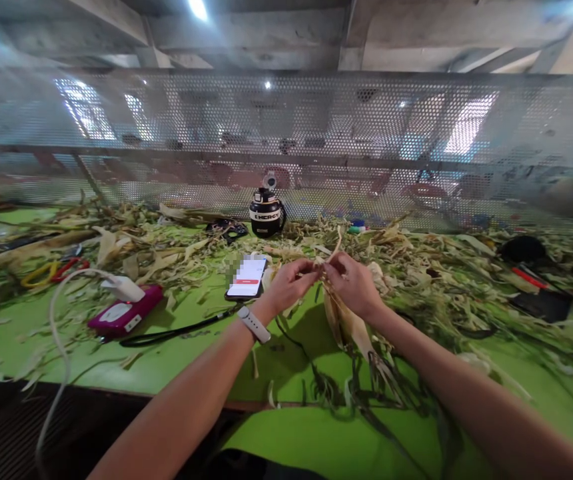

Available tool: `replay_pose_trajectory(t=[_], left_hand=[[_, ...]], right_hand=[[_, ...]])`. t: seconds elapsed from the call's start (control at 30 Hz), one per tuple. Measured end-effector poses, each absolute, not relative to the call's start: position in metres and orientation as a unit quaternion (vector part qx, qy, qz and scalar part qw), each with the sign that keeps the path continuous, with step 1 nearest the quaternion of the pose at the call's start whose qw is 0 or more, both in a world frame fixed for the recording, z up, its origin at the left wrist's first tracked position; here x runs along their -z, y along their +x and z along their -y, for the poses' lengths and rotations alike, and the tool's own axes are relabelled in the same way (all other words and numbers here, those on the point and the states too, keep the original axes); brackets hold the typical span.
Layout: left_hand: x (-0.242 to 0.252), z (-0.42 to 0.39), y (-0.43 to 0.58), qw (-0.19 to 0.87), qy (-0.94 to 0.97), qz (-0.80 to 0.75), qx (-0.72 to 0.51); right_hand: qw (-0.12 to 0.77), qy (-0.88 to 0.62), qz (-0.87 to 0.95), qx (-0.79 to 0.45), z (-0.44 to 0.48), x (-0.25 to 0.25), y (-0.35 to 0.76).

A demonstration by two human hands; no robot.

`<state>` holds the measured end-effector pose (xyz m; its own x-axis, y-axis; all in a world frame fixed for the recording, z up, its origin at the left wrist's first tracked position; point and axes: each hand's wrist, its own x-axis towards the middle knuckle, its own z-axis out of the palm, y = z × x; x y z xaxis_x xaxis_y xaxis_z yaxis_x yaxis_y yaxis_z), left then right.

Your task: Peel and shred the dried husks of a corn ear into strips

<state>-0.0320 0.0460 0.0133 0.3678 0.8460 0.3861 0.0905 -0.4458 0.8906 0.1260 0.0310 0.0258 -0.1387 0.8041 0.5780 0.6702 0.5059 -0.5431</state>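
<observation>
Left hand (289, 285) and right hand (355, 285) met above the table (286, 440), each pinching the top of a husk bundle (347, 327) between thumb and fingertips. It was held high, apparently so that its strips hung free. A phone (247, 278) lay screen-up just left of the hands, probably for easy viewing. Loose husks (416, 260) littered the table behind.

Bare forearms; white watch band (254, 325) behind the left hand (286, 287).
</observation>
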Motion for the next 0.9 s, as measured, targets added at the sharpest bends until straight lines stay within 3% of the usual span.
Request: replay_pose_trajectory(t=[0.23,0.43,0.53,0.7,0.9], left_hand=[[-0.012,-0.050,-0.034,0.503,0.622,-0.366,-0.476],[-0.013,-0.052,-0.037,0.534,0.575,-0.367,-0.499],[-0.010,-0.052,-0.036,0.551,0.562,-0.362,-0.499],[-0.010,-0.047,-0.032,0.582,0.542,-0.348,-0.496],[-0.015,-0.044,-0.030,0.570,0.549,-0.346,-0.504]], right_hand=[[0.410,-0.530,0.701,-0.245,-0.037,-0.034,0.138],[0.436,-0.379,0.685,-0.444,-0.030,-0.055,0.149],[0.460,-0.331,0.699,-0.436,-0.030,-0.053,0.144],[0.511,-0.333,0.728,-0.313,-0.030,-0.047,0.134],[0.479,-0.373,0.684,-0.404,-0.024,-0.046,0.128]])
